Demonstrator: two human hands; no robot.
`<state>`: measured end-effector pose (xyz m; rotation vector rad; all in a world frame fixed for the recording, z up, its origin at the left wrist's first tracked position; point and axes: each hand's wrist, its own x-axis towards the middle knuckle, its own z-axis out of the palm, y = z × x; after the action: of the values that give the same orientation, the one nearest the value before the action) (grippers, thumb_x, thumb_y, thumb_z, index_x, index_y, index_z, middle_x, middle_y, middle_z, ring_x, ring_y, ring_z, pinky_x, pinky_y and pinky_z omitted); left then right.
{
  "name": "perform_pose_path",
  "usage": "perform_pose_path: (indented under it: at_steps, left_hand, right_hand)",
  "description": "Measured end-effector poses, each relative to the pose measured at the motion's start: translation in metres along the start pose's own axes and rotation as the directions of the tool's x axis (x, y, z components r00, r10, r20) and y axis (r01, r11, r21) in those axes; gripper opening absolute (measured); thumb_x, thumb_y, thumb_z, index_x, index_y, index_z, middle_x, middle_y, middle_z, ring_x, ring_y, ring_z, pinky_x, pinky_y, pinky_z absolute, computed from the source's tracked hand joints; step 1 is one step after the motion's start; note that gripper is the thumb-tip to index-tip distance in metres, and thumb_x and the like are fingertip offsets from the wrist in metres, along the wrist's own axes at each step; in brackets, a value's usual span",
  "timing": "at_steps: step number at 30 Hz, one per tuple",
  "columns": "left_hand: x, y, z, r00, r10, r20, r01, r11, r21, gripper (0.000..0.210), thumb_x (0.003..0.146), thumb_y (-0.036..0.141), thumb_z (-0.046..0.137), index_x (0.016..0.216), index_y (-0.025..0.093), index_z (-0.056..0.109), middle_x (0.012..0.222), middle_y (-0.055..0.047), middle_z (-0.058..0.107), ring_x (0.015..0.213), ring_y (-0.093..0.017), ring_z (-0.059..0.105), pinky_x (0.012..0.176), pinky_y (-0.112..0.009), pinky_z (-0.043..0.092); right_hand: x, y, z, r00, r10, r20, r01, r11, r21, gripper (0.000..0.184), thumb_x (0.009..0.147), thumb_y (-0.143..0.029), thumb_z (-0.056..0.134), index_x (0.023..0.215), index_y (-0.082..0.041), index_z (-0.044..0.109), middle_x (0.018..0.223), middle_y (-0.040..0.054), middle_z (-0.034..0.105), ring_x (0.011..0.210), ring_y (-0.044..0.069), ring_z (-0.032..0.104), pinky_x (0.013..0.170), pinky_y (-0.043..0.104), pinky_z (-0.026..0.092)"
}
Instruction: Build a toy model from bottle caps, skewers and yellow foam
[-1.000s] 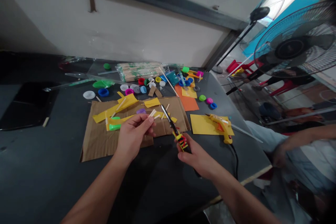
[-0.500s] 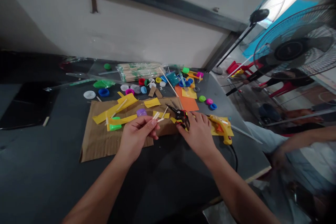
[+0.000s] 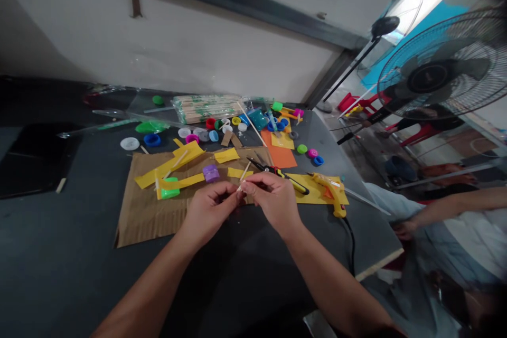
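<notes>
My left hand [image 3: 212, 210] is closed, its fingertips pinching short wooden sticks [image 3: 245, 171], one of which pokes up past the fingers. My right hand [image 3: 276, 202] meets it, thumb and forefinger pinched on the same sticks; the fingers hide most of them. Just beyond lie black-jawed pliers [image 3: 259, 165] with black and yellow handles. Under and left of the hands is a cardboard sheet [image 3: 146, 216] bearing yellow paper strips [image 3: 184, 161], a purple bottle cap [image 3: 211, 172] and a green cap [image 3: 170, 188].
Several coloured bottle caps [image 3: 192, 139] are scattered behind the cardboard, near a plastic-wrapped bundle of wooden sticks [image 3: 209, 109]. A yellow glue gun [image 3: 335, 193] with a black cord lies right on yellow paper. A black tablet-like slab [image 3: 34, 158] lies left. Another person's arm [image 3: 455, 208] and a fan [image 3: 431, 76] are at right.
My right hand has let go of the pliers, leaving them on the table, and moved left to the sticks in my left hand. The other person's hand has shifted slightly.
</notes>
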<state>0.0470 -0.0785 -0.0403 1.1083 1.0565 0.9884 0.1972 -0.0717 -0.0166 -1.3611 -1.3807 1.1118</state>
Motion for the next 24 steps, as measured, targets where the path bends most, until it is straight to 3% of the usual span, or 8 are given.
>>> perform_pose_path:
  at_steps: [5,7,12,17,19,20,22,24]
  left_hand:
    - [0.001,0.0,-0.004,0.978,-0.058,0.203,0.051,0.998,0.041,0.032,0.078,0.048,0.064,0.074,0.017,0.065,0.058,0.001,0.056,0.048,-0.011,0.052,0.044,-0.021,0.045]
    - [0.001,-0.001,-0.004,0.97,-0.098,0.222,0.09,0.995,0.046,0.035,0.078,0.051,0.064,0.069,0.017,0.063,0.052,0.003,0.053,0.042,-0.009,0.048,0.039,-0.019,0.041]
    - [0.002,-0.005,-0.003,0.974,-0.155,0.165,0.168,0.983,-0.068,0.037,0.073,0.052,0.069,0.068,0.015,0.064,0.058,0.0,0.059,0.046,-0.01,0.053,0.041,-0.02,0.045]
    - [0.003,-0.003,-0.001,0.983,-0.179,0.044,0.184,0.966,-0.182,0.031,0.068,0.045,0.075,0.069,0.015,0.067,0.06,0.0,0.06,0.046,-0.009,0.053,0.042,-0.02,0.048]
    - [0.003,-0.002,-0.002,0.984,-0.175,-0.016,0.168,0.962,-0.213,0.027,0.07,0.042,0.075,0.076,0.016,0.069,0.059,0.002,0.059,0.045,-0.008,0.052,0.043,-0.02,0.049]
    - [0.003,-0.001,-0.003,0.987,-0.158,-0.04,0.146,0.964,-0.221,0.025,0.072,0.04,0.074,0.079,0.016,0.07,0.06,0.002,0.06,0.046,-0.008,0.053,0.044,-0.02,0.05]
    - [0.003,-0.001,-0.004,0.992,-0.099,-0.073,0.082,0.973,-0.214,0.023,0.074,0.038,0.072,0.079,0.016,0.071,0.061,0.001,0.061,0.049,-0.009,0.055,0.045,-0.02,0.051]
    - [0.003,-0.001,-0.005,0.994,-0.044,-0.1,0.023,0.979,-0.202,0.021,0.075,0.036,0.072,0.078,0.016,0.071,0.066,-0.002,0.065,0.055,-0.011,0.059,0.045,-0.02,0.051]
  right_hand:
    - [0.001,0.007,-0.003,0.986,-0.106,0.126,0.12,0.986,-0.112,0.006,0.076,-0.022,0.068,0.075,-0.021,0.073,0.075,0.0022,0.07,0.074,0.016,0.064,0.071,0.028,0.051]
    - [0.0,0.009,-0.001,0.99,-0.065,0.128,0.074,0.995,-0.066,0.006,0.076,-0.022,0.068,0.078,-0.02,0.073,0.074,0.0018,0.069,0.071,0.015,0.063,0.069,0.028,0.051]
    - [-0.003,0.012,0.005,0.998,0.05,0.049,-0.056,0.99,0.13,0.022,0.072,-0.026,0.071,0.092,-0.02,0.065,0.07,-0.0023,0.064,0.059,0.012,0.06,0.055,0.024,0.049]
    - [0.002,0.011,-0.009,0.995,-0.095,0.029,0.097,0.991,-0.095,0.027,0.083,-0.036,0.064,0.105,-0.021,0.058,0.085,0.0025,0.068,0.077,0.016,0.065,0.07,0.029,0.052]
    - [0.006,0.011,-0.025,0.984,-0.173,0.045,0.177,0.903,-0.391,0.043,0.082,-0.043,0.064,0.118,-0.021,0.054,0.104,0.0078,0.067,0.093,0.021,0.063,0.083,0.036,0.05]
    - [0.008,0.012,-0.033,0.981,-0.187,0.049,0.181,0.803,-0.568,0.055,0.077,-0.047,0.069,0.123,-0.021,0.052,0.114,0.0112,0.063,0.104,0.026,0.059,0.089,0.042,0.046]
    - [0.009,0.017,-0.047,0.992,-0.113,0.062,0.116,0.574,-0.811,0.075,0.065,-0.052,0.077,0.127,-0.018,0.05,0.122,0.0166,0.057,0.113,0.036,0.052,0.093,0.051,0.041]
    - [0.01,0.022,-0.054,0.998,-0.006,0.07,0.066,0.398,-0.915,0.084,0.06,-0.052,0.08,0.13,-0.018,0.047,0.122,0.0181,0.056,0.113,0.04,0.051,0.091,0.052,0.041]
